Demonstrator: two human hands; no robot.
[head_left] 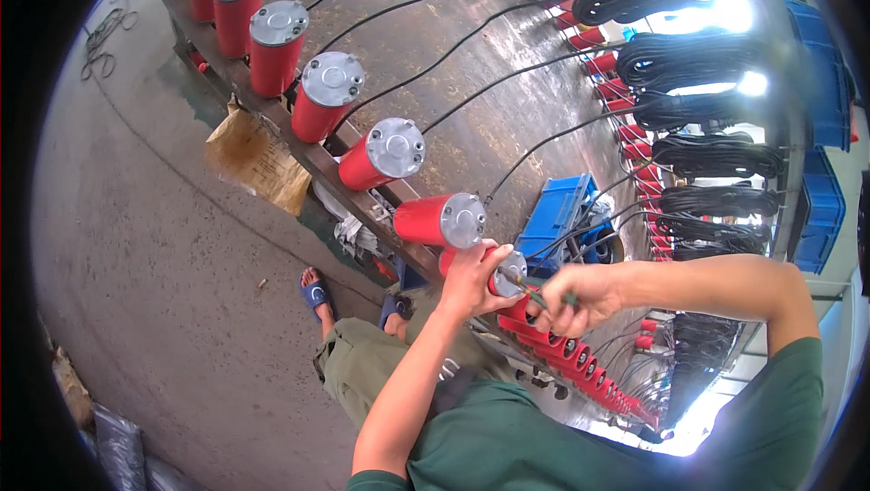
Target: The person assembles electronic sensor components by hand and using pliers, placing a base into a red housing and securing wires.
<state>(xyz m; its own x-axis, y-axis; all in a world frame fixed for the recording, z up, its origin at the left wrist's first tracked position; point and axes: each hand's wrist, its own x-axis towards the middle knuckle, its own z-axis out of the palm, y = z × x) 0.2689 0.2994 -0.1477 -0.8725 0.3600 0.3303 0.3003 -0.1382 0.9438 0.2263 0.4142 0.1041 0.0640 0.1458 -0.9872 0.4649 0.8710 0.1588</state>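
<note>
My left hand (469,281) is wrapped round a red cylinder with a grey metal end cap (514,266), part of a row along a dark rail. My right hand (580,297) is closed on a slim hand tool with a green handle (538,297). The tool's tip is at the cap's face; whether it is a screwdriver or pliers does not show clearly. Just beyond my left hand sits another red cylinder (424,221), tilted, its cap facing right and a black cable running from it. Farther up stands a more upright red cylinder (370,165).
Black cables cross the brown worktop (453,56) to coiled black cables (698,61) hanging at the right. A blue crate (555,215) rests beyond my hands. Open-ended red cylinders (575,355) continue the row nearer me. Brown paper (258,160) lies against the rail's left side.
</note>
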